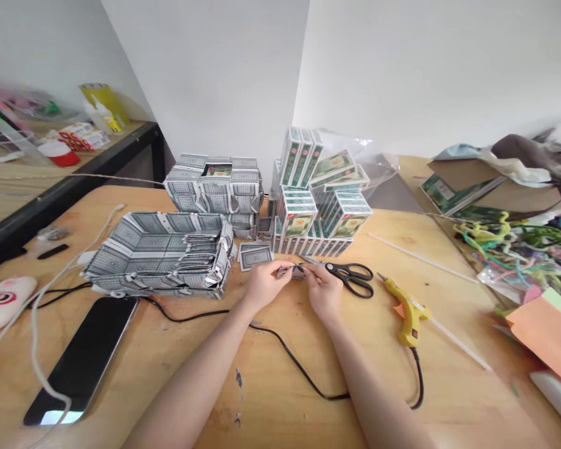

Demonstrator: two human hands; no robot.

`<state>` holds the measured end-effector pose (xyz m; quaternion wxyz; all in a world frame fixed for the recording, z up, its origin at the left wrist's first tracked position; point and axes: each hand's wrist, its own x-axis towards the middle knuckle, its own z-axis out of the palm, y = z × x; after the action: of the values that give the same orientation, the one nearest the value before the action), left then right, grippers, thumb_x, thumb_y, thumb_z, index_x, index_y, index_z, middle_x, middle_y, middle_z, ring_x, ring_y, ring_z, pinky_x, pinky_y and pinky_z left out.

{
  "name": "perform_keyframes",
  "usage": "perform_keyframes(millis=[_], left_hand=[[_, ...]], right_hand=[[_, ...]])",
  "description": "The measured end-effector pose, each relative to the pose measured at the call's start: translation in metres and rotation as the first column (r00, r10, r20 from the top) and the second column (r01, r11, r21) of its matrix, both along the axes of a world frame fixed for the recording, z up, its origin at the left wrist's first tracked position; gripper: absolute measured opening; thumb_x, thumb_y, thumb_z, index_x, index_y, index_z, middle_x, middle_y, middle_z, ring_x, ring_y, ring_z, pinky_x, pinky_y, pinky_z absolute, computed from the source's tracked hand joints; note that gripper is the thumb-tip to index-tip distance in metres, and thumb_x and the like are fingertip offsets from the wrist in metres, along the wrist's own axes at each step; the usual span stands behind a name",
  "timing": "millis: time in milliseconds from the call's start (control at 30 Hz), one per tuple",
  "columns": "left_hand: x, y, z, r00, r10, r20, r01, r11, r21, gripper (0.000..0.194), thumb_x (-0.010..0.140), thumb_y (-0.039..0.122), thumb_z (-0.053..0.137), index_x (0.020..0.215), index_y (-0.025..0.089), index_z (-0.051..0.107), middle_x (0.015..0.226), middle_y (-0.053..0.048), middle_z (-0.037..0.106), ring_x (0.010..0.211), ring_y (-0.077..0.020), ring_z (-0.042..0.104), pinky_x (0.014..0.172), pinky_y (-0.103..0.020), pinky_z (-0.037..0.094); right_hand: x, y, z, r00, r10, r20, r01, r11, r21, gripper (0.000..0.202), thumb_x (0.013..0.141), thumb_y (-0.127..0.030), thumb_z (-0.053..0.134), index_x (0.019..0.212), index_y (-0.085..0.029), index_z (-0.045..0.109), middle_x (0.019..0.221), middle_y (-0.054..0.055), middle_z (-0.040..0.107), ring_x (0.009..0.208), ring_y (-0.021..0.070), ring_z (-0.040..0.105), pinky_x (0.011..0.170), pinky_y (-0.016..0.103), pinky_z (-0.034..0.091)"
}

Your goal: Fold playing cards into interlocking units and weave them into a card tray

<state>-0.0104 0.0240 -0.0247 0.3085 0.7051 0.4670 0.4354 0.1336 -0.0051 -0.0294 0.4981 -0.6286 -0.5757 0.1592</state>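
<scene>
My left hand (268, 282) and my right hand (325, 287) meet at the middle of the table, fingertips closed on a small grey folded playing card (298, 272). Fingers cover much of it, so its exact shape is hard to make out. Black-handled scissors (353, 277) lie just beyond my right hand, blades partly hidden. Loose playing cards (256, 255) rest beyond my left hand. To the left stands an open tray built from folded cards (140, 243), with a bundle of folded cards inside its right end. A closed card-built structure (212, 187) is behind it.
Stacked green-and-white card boxes (299, 215) stand at the back. A yellow glue gun (409, 312) with a black cable lies right, near white glue sticks (460, 343). A phone (81, 362) and white cable lie left. Pipe cleaners (523, 249) and orange paper (549, 330) crowd the right edge.
</scene>
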Motion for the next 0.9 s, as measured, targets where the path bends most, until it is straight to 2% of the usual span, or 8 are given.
perform_keyframes(millis=[133,300,500,700,900], left_hand=[[0.0002,-0.0007,-0.0022,0.999,0.031,-0.033,-0.03,0.999,0.022,0.019,0.07,0.019,0.059,0.087,0.018,0.068,0.078,-0.002,0.07,0.064,-0.0122,0.063,0.06,-0.02,0.05],[-0.0006,0.0007,-0.0018,0.995,0.071,-0.068,-0.068,0.997,0.04,0.024,0.067,0.015,0.058,0.089,0.019,0.068,0.073,0.0,0.07,0.056,-0.0099,0.06,0.056,-0.019,0.047],[-0.0016,0.0022,-0.0018,0.997,0.057,-0.052,-0.058,0.998,-0.015,0.025,0.067,0.016,0.059,0.09,0.018,0.067,0.066,0.001,0.068,0.055,-0.0097,0.058,0.051,-0.018,0.044],[-0.0015,0.0028,-0.0039,0.998,0.04,-0.041,-0.041,0.999,-0.006,0.023,0.07,0.015,0.056,0.09,0.019,0.067,0.076,-0.001,0.069,0.061,-0.0107,0.061,0.059,-0.02,0.049],[-0.0012,0.0023,-0.0024,1.0,0.023,0.003,-0.023,1.0,-0.014,0.017,0.073,0.024,0.058,0.086,0.019,0.067,0.08,-0.003,0.07,0.067,-0.0128,0.064,0.064,-0.022,0.051]], right_hand=[[-0.0006,-0.0006,0.001,1.0,0.008,0.006,-0.008,1.0,0.0,0.019,0.078,-0.029,0.053,0.082,-0.02,0.069,0.08,0.004,0.071,0.068,0.0185,0.066,0.065,0.028,0.051],[-0.002,-0.0024,0.0033,0.997,0.055,0.051,-0.056,0.998,0.037,0.023,0.078,-0.029,0.051,0.089,-0.02,0.069,0.086,0.005,0.071,0.076,0.0195,0.066,0.067,0.028,0.052],[-0.0019,-0.0022,0.0042,0.993,0.04,0.115,-0.039,0.999,-0.011,0.026,0.076,-0.026,0.049,0.091,-0.021,0.069,0.077,0.003,0.071,0.067,0.0181,0.065,0.061,0.026,0.051],[0.0001,-0.0013,0.0002,0.994,0.035,0.105,-0.031,0.999,-0.039,0.027,0.074,-0.023,0.048,0.09,-0.021,0.069,0.075,0.002,0.071,0.068,0.0175,0.065,0.062,0.025,0.05],[0.0002,-0.0012,-0.0038,0.994,0.045,0.098,-0.041,0.998,-0.039,0.025,0.075,-0.027,0.05,0.092,-0.02,0.068,0.077,0.003,0.071,0.068,0.0186,0.065,0.063,0.027,0.051]])
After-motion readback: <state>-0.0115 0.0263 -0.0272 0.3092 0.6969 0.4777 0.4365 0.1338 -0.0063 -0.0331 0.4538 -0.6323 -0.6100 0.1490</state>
